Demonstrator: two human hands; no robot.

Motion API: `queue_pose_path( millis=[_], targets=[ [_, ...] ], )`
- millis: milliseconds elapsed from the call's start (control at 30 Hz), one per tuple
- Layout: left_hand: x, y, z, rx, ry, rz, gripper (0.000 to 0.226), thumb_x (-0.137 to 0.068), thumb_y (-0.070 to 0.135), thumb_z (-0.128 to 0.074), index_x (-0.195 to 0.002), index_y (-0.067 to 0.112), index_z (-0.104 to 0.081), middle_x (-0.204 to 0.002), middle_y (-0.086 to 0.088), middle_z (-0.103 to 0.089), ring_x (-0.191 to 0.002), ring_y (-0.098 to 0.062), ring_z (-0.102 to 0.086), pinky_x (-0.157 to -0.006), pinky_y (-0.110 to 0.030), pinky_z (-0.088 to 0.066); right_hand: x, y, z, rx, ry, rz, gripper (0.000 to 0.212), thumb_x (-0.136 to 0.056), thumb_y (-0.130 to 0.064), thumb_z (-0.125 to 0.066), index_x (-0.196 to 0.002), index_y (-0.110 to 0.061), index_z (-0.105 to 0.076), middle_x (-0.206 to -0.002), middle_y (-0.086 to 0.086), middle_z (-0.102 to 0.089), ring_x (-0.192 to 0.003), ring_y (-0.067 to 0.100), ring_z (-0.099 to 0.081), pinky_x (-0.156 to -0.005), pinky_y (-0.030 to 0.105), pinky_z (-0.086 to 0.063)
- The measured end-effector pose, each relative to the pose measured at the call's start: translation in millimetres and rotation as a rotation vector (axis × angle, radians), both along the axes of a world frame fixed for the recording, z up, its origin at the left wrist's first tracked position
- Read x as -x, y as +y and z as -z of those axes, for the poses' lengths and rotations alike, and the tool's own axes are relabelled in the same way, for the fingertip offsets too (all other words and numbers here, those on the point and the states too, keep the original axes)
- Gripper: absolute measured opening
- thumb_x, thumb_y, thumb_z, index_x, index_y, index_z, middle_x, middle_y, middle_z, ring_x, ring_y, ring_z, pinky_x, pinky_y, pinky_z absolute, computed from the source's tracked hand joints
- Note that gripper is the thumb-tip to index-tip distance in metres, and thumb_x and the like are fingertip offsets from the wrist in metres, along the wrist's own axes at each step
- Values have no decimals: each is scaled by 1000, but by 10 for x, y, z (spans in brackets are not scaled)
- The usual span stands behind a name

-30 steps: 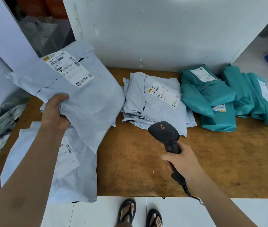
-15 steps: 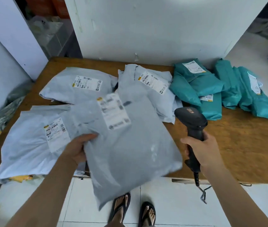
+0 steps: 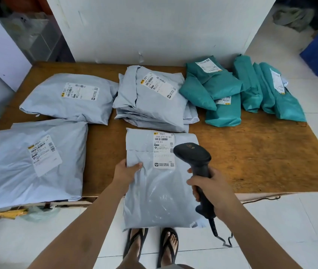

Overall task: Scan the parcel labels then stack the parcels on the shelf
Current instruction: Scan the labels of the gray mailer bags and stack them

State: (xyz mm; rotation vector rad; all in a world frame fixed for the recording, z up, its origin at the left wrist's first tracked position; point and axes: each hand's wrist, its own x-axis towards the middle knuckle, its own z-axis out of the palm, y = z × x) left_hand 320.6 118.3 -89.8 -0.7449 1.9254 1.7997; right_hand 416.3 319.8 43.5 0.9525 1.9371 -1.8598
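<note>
Head view.

1. Left hand (image 3: 126,170): I logged it pinching the left edge of a grey parcel (image 3: 160,193), thumb on top and fingers underneath.
2. Parcel: its upper half was over the bench (image 3: 255,152) and its lower half was past the near edge, above the floor (image 3: 270,230). I could not tell whether it rested on the wood.
3. Label (image 3: 164,150): white and face up on the parcel's upper part, with the barcodes readable.
4. Right hand (image 3: 210,188): its fingers were wrapped tight round the grip of a black scanner (image 3: 193,155). The scanner's head was over the label's right edge. A cable (image 3: 215,231) trailed from the grip's base.
5. Near-left parcel (image 3: 18,171): large and grey, label up, overhanging the bench's front edge.
6. Far-left parcel (image 3: 67,98): grey, label up, lying just behind item 5.
7. Grey stack (image 3: 150,105): several folded parcels at centre back, with the top one's label showing.
8. Teal parcels (image 3: 222,86): a heap at back right, touching the grey stack, with more lined up beside it towards the bench's right end.
9. Sandals (image 3: 136,245): black, on the person's feet, on the floor below the parcel.
</note>
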Motion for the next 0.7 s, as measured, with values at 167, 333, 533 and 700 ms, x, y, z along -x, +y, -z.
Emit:
queue_pose_path(
  millis=[167,333,533,700],
  targets=[
    [-23,-52,44,3,3,10,32,-81,11,-73,-110,7,-61,-92,1,-66,-83,-18,-63,-69,-28,-50,75,-156,19,-2,9,-36,11,-78,7,-60,-83,-2,-59,-48,6,-47,-41,20,-41,-45,28,-38],
    [-13,-68,102,-25,-11,-8,34,-80,12,-74,-112,8,-62,-101,-5,-67,-95,-27,-64,-82,-36,-52,124,-193,51,-11,-22,-50,11,-78,5,-59,-78,-6,-58,-47,5,-48,-43,20,-43,-48,28,-40],
    [4,-73,143,-55,-22,-38,30,-79,9,-75,-107,9,-63,-99,-6,-68,-90,-25,-65,-80,-36,-52,109,-197,68,1,-35,-17,10,-78,5,-59,-79,-5,-58,-48,5,-47,-43,20,-42,-47,28,-39],
    [-26,-71,65,-43,0,-12,26,-82,9,-71,-107,11,-61,-100,-4,-67,-88,-22,-64,-76,-33,-51,82,-189,75,-7,-35,1,11,-78,6,-60,-85,-3,-59,-48,5,-48,-43,19,-42,-47,29,-39]
  ],
)
